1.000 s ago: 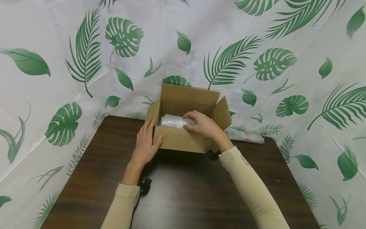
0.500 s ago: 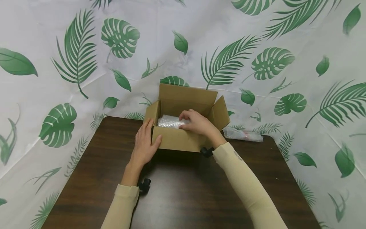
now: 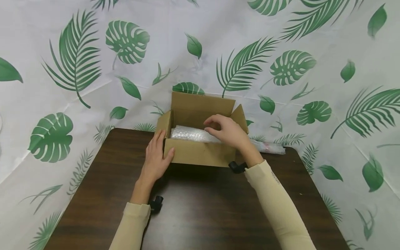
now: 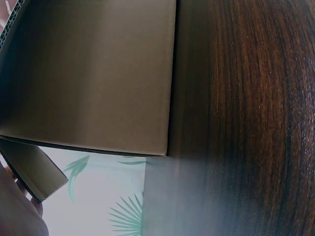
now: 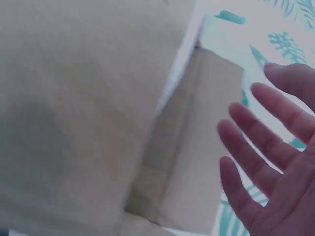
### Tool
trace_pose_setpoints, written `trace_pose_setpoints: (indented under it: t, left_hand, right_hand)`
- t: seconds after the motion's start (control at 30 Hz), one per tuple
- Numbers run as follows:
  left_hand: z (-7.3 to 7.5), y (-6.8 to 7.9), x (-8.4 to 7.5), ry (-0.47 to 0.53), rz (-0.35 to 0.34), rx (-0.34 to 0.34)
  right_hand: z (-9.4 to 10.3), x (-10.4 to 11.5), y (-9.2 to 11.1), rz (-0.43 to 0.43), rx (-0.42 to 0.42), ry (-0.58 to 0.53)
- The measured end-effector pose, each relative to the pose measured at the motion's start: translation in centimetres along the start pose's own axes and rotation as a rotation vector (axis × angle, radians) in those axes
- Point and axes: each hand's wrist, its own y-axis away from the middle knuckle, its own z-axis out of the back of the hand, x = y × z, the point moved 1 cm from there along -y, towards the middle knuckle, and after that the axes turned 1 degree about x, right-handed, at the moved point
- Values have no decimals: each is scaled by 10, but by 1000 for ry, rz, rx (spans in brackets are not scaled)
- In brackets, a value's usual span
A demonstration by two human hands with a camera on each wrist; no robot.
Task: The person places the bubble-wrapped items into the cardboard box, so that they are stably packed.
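An open cardboard box (image 3: 200, 152) stands at the back of the table, its flaps spread outward. Inside it lies a bubble-wrapped bundle (image 3: 190, 133), its right part hidden behind my right hand. My left hand (image 3: 154, 158) holds the box at its front left corner, thumb against the front and fingers along the left flap. In the left wrist view that flap (image 4: 37, 172) shows beside the fingers (image 4: 37, 205). My right hand (image 3: 228, 132) hovers over the right part of the bundle, fingers loosely bent and apart. Nothing is between the right fingers (image 5: 246, 152) in the right wrist view.
A clear plastic-wrapped roll (image 3: 273, 148) lies on the table to the right of the box. The dark wooden table (image 3: 193, 208) stretches toward me. A leaf-printed white sheet (image 3: 187, 45) hangs close behind the box and along both sides.
The right hand first shifts slightly left along the bundle, then lifts off to the right with its fingers apart, showing more of the wrap. The left hand stays at the box corner.
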Motion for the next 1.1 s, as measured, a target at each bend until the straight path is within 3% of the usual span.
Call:
trace_pose_setpoints:
  t: [0.27, 0.53, 0.83, 1.1]
  left_hand:
    - [3, 2, 1, 1, 2, -5]
    - [7, 8, 5, 19, 20, -10]
    - [6, 8, 4, 29, 5, -11]
    - [1, 5, 1, 34, -4, -5]
  right_hand:
    - [32, 6, 28, 105, -242, -62]
    - [51, -12, 48, 146, -436, -91]
    - [69, -55, 80, 0, -568, -124]
    - [68, -103, 103, -115, -590, -128]
